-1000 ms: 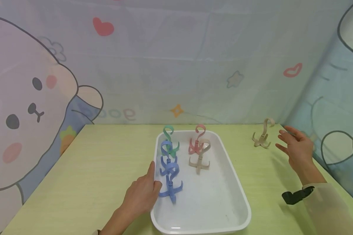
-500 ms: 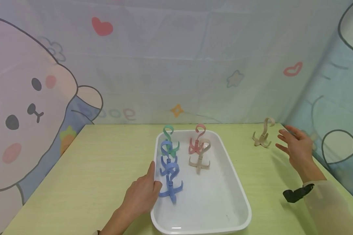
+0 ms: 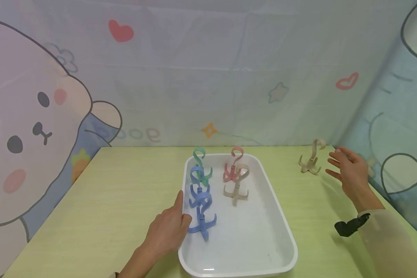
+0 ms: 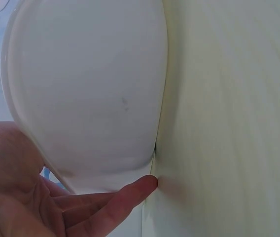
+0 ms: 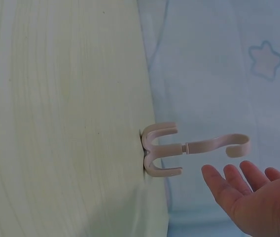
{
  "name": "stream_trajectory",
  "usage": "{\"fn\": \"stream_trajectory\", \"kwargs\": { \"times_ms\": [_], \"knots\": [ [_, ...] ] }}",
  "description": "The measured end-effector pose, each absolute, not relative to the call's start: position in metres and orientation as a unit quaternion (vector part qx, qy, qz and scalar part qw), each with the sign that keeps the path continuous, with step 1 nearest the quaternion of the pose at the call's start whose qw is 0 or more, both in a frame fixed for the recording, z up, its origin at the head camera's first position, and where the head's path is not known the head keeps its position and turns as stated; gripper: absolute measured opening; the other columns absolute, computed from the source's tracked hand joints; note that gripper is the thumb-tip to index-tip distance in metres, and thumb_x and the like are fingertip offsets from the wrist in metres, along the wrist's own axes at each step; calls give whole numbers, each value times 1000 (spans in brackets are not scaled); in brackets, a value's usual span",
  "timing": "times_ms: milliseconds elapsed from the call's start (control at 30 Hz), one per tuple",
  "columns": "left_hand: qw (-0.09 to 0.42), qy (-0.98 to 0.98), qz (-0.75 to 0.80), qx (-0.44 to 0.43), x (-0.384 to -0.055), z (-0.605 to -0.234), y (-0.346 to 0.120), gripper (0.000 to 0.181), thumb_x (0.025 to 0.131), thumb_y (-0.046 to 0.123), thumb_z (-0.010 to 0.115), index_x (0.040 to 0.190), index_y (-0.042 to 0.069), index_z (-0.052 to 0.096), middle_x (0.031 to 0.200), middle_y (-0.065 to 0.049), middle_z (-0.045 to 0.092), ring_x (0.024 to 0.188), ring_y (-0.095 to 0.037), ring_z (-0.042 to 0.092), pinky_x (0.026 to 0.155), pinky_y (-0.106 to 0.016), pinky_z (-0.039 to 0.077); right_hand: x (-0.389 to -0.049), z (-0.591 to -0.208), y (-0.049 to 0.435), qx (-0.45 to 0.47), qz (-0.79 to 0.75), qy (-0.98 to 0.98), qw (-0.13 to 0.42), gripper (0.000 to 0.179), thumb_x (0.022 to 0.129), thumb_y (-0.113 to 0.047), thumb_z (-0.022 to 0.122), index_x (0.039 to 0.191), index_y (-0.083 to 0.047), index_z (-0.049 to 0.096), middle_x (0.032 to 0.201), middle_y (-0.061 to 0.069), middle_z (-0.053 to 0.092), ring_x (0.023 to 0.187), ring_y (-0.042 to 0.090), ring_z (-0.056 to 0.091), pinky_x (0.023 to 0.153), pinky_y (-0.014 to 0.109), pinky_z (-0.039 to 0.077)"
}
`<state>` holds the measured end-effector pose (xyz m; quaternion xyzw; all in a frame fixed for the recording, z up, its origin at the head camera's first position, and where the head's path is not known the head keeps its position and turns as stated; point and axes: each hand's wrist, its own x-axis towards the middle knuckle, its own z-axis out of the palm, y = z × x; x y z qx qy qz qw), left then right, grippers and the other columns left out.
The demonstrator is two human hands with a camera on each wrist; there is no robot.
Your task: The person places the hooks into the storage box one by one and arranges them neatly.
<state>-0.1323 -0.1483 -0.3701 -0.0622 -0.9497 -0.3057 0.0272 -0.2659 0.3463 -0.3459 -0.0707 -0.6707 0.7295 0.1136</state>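
My left hand (image 3: 166, 227) grips the left side of a white tray (image 3: 285, 231), its thumb over the rim and its index finger pointing forward along the wall. In the left wrist view, fingertips (image 4: 142, 185) lie against the tray's outer wall, near the table. My right hand (image 3: 352, 173) hovers with loosely spread fingers just right of a beige claw hanger hook (image 3: 311, 164), apart from it. That hook stands upright on its prongs at the back right. In the right wrist view, the fingers (image 5: 224, 185) are beside the hook's curved top, holding nothing.
Inside the tray stand a green hook (image 3: 204, 177), two blue hooks, the nearer blue hook (image 3: 202, 224) at the front, a pink hook (image 3: 232, 173) and another beige hook (image 3: 235, 193). A printed cloth (image 3: 194, 77) hangs behind the light green table (image 3: 107, 216).
Both hands stay almost still. The right hand shifts only very slightly, and the tray and hooks keep their places.
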Motion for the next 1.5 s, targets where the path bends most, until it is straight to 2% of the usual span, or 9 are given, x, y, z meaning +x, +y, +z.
{"fn": "stream_trajectory", "kwargs": {
  "times_ms": [133,233,300,433,633,767,933,1067,1500],
  "knots": [
    [28,-949,-308,-63,-132,-370,-149,72,99,16,51,164,-5,27,126,-25,71,62,-19,55,51,-33,40,-268,-346,346,-75,722,-679,107,85,103,-47,62,170,-16,21,172,5,35,124,6,59,79,21,61],
    [28,-949,-309,-64,-132,-370,-149,72,99,16,51,164,-5,27,127,-26,71,62,-19,56,51,-33,40,-270,-345,346,-74,717,-686,102,87,103,-49,60,171,-16,17,173,18,24,129,8,57,79,21,60],
    [28,-948,-309,-64,-132,-370,-149,72,99,16,51,164,-5,27,128,-26,71,63,-19,56,51,-33,41,-271,-345,347,-71,715,-688,97,88,103,-50,58,171,-15,14,173,18,22,133,9,56,79,21,60],
    [29,-948,-310,-63,-132,-370,-149,72,99,17,51,164,-5,27,129,-26,70,64,-20,57,52,-33,41,-272,-345,348,-61,718,-688,90,88,104,-51,56,171,-15,13,174,18,20,142,15,51,80,21,60],
    [27,-949,-309,-63,-131,-369,-149,72,99,17,51,164,-5,27,132,-26,70,66,-21,58,53,-34,42,-274,-346,351,-51,721,-686,80,86,105,-53,53,171,-17,13,174,19,18,136,13,53,81,22,61],
    [31,-949,-306,-65,-131,-370,-149,72,99,17,51,164,-5,28,131,-26,70,68,-21,59,53,-33,43,-275,-345,350,-53,720,-688,77,85,104,-55,52,171,-18,16,174,18,18,142,15,49,80,22,61],
    [34,-949,-307,-67,-132,-370,-150,72,99,16,51,164,-5,28,129,-26,71,68,-20,60,53,-33,44,-278,-344,348,-61,717,-690,73,84,105,-56,50,171,-18,14,175,16,17,160,22,33,80,20,60],
    [35,-949,-307,-69,-132,-371,-150,72,99,16,51,164,-5,28,129,-25,71,69,-20,60,54,-33,44,-279,-342,346,-68,714,-694,72,87,104,-58,50,171,-18,13,175,17,16,162,29,22,79,19,59],
    [31,-950,-303,-67,-132,-371,-149,72,99,17,50,164,-5,28,130,-25,70,69,-20,59,54,-33,43,-284,-343,346,-89,705,-700,72,89,102,-63,50,171,-18,17,175,18,18,161,25,29,78,19,59]
  ]
}}
